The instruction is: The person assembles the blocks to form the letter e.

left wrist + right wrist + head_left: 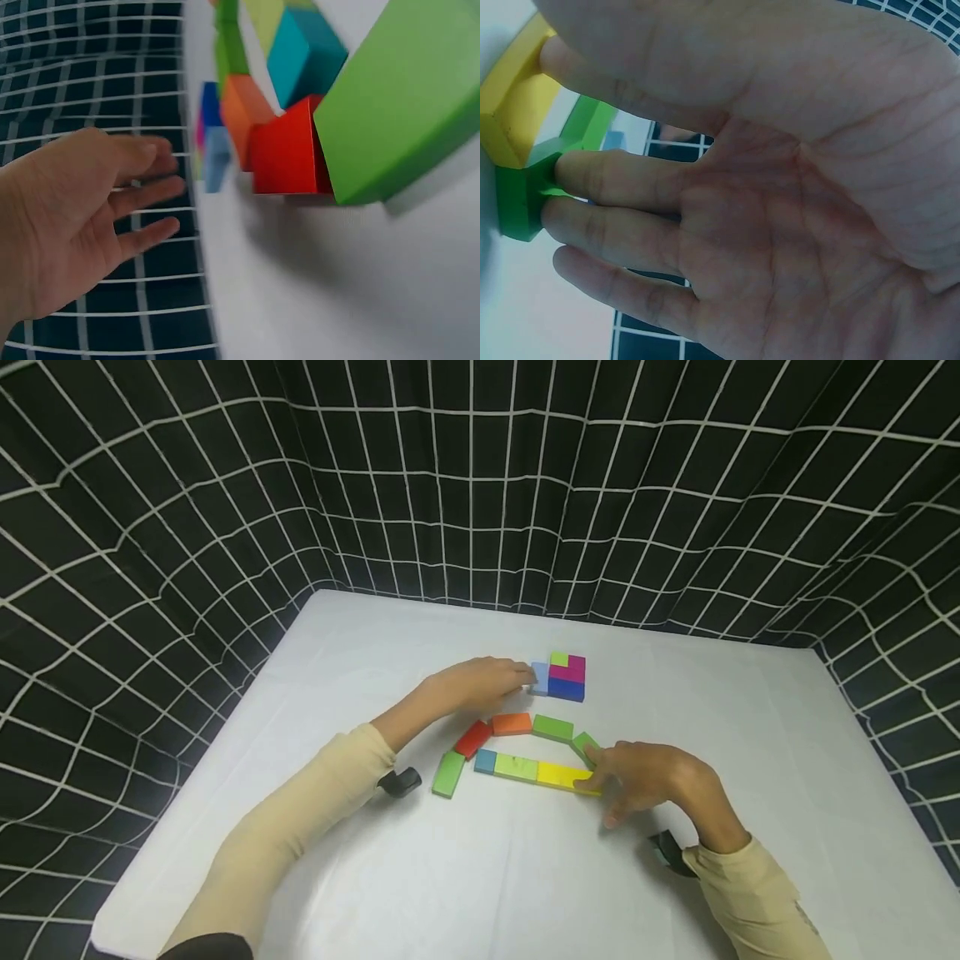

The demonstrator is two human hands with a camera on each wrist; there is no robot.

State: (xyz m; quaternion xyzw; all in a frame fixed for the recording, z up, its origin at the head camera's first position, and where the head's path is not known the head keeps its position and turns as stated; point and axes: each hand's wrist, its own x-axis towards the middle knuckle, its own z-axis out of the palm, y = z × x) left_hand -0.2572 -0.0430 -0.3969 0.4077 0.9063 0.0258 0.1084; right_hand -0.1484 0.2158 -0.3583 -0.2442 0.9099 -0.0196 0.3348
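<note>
My left hand (483,682) reaches over the back of the table, fingertips beside a light blue block (539,679). In the left wrist view that hand (86,206) has loosely extended fingers and holds nothing. My right hand (637,772) is at the right end of the block layout. Seen from the right wrist, its straight fingers touch a green block (521,199) and a yellow block (517,124). An arc of blocks curves leftward through a green (552,728), an orange (512,724), a red (472,740) and another green block (448,775). Beneath it runs a row with yellow-green (516,767) and teal blocks (485,762).
Next to the light blue block stands a cluster with dark blue (566,690), magenta (573,669) and lime blocks (559,658). A white table (420,877) lies under everything, and a black cloth with a white grid (450,510) surrounds its back and sides.
</note>
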